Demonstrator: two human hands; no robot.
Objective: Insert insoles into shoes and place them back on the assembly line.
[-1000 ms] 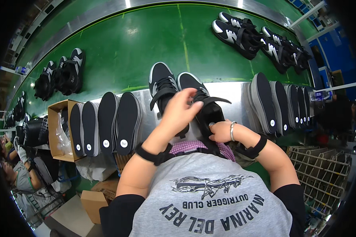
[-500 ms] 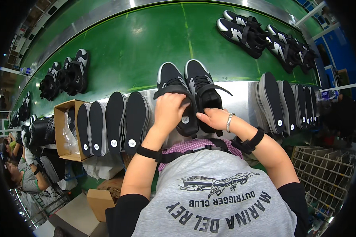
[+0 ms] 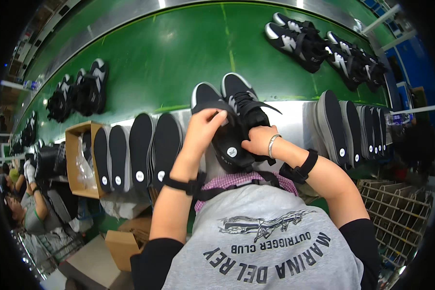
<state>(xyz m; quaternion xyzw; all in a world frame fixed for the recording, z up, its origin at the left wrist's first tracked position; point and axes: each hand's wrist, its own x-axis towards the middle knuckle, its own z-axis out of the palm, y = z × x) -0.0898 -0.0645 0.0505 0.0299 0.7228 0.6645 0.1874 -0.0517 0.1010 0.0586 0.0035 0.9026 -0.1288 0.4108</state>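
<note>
Two black sneakers with pale toe rims lie side by side before me, toes pointing away. My left hand (image 3: 200,133) is closed at the opening of the left sneaker (image 3: 209,95), pinching its tongue or strap; the fingers cover which. Inside that sneaker shows a black insole with a round white label (image 3: 231,152) at the heel. My right hand (image 3: 262,139) is closed around the collar of the right sneaker (image 3: 239,89), its fingertips partly hidden inside the opening. A loose strap (image 3: 266,105) sticks out to the right of that sneaker.
Stacks of black insoles stand at left (image 3: 141,150) and right (image 3: 331,128) along the metal edge. A cardboard box (image 3: 73,157) holds clear plastic. More sneakers rest on the green table at far left (image 3: 97,87) and far right (image 3: 295,43). A co-worker (image 3: 36,208) is at the left.
The left sneaker's heel has shifted slightly right and toward me. My left hand has drawn a little left at its opening; my right hand has moved slightly left on the right sneaker.
</note>
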